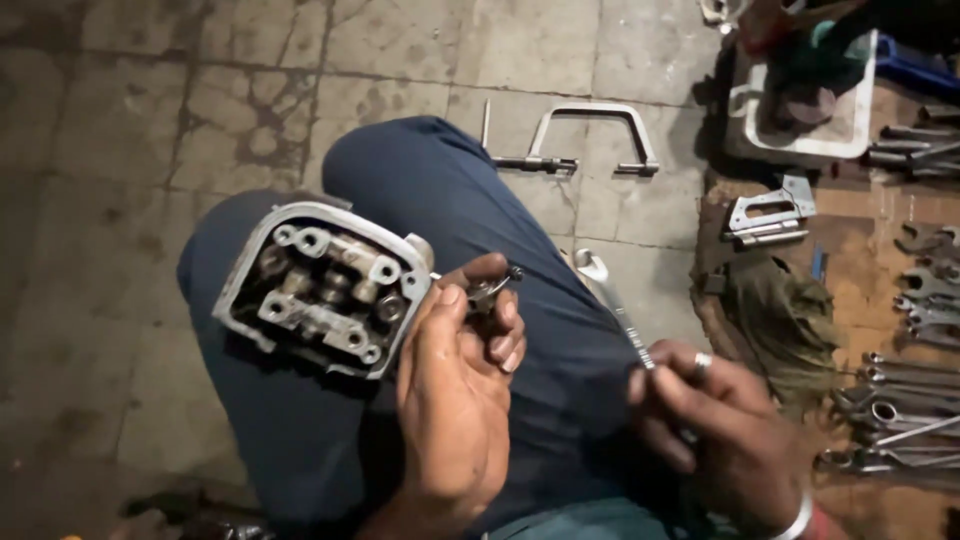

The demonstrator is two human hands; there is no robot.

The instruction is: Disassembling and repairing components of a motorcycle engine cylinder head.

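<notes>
Grey cast-metal cylinder head (322,290) rested on the blue-trousered knee (440,200). Left hand (455,385) pinched a small dark metal part (490,290) beside it. Right hand (715,420) gripped a slim silver wrench (615,305).

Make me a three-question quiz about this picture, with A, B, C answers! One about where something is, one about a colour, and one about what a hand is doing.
1. Where does the grey metal engine head rest?
A. on the person's lap
B. on the floor tiles
C. in the white tray

2. What colour are the person's trousers?
A. red
B. dark blue
C. white

3. What is the right hand doing?
A. lying flat and empty
B. gripping a long silver metal wrench
C. holding a cup

Answers:
1. A, it sits on the thigh, steadied by the left hand, which also pinches a small dark metal part.
2. B, both legs are dark blue.
3. B, the fingers close round the wrench's lower end.
</notes>
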